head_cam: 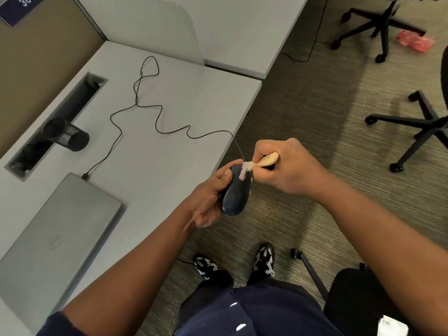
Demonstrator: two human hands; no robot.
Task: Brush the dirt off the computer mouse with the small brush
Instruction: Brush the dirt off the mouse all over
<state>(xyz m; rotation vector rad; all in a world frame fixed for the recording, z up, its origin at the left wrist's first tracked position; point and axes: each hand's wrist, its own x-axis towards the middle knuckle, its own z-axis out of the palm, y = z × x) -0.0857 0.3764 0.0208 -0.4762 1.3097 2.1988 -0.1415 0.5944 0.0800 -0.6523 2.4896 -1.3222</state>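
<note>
Single head-worn wide-angle view, looking steeply down, close over desk edge [232, 132] and carpet [303, 112]

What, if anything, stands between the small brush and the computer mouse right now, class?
Nothing visible does. The right hand grips the small brush, and its bristles already lie on the front end of the computer mouse, which the left hand holds just past the desk edge.

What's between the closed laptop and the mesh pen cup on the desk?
Head view: bare desk between laptop and pen cup; only the black cable skirts it, plugged into the laptop's corner.
</note>
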